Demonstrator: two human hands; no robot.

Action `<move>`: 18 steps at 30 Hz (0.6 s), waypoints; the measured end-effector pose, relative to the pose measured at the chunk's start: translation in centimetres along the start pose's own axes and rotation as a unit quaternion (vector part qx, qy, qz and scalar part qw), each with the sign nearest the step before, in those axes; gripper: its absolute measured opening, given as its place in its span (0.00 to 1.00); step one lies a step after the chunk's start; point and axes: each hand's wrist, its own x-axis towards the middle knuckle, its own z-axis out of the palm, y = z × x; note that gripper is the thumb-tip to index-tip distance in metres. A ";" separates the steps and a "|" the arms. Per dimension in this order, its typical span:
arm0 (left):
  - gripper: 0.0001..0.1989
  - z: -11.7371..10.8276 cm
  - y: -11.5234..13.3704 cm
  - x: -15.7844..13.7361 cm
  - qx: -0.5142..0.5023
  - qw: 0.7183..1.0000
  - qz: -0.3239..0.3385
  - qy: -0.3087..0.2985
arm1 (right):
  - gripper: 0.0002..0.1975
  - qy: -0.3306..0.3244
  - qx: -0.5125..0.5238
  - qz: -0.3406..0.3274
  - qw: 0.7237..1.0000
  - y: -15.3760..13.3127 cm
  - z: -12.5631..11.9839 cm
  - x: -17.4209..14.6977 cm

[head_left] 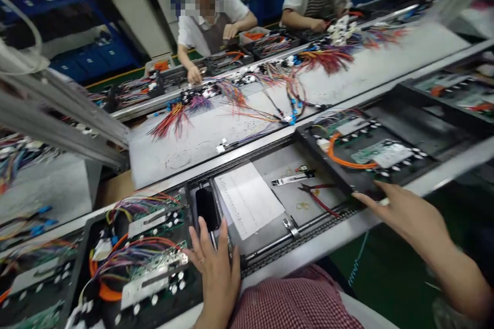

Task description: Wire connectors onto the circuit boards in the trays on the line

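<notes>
My left hand [216, 270] has its fingers spread at the right edge of a black tray [195, 300] holding green circuit boards [154, 272] and bundled coloured wires. Its fingertips are just below a dark phone-like object [207, 208]. My right hand [411, 218] holds the near wall of another black tray [322, 164], its thumb and index finger at the rim. In that tray are circuit boards [382, 154] and a looped orange cable [334, 151]. Between the trays lie a white paper sheet [249, 198] and red-handled pliers [318, 198].
A chain track [266, 262] runs along the bench's near side. Wire harnesses [328, 59] lie across the pale work surface [185, 157] beyond. Two people work opposite, a hand [194, 75] on the wires. A metal post [73, 103] stands left; more trays [455, 92] sit right.
</notes>
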 end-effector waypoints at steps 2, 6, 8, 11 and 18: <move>0.28 0.2 0.7 0.7 -0.022 0.999 0.027 -0.012 | 0.33 -0.018 -0.011 0.028 0.999 -3.1 -0.3 -1.3; 0.28 0.2 2.1 1.4 -0.051 0.995 0.083 -0.036 | 0.29 -0.129 0.084 -0.074 0.985 -8.4 -0.5 -4.2; 0.29 0.2 2.6 1.6 -0.056 0.993 0.095 -0.045 | 0.25 -0.205 0.147 -0.144 0.957 -10.0 -1.0 -4.7; 0.29 0.2 3.3 1.9 -0.060 0.992 0.094 -0.054 | 0.23 -0.234 0.198 -0.226 0.925 -10.9 -2.2 -1.9; 0.46 0.6 2.6 1.6 0.006 0.994 0.062 -0.084 | 0.20 -0.080 0.066 -0.193 0.976 -13.0 0.4 17.5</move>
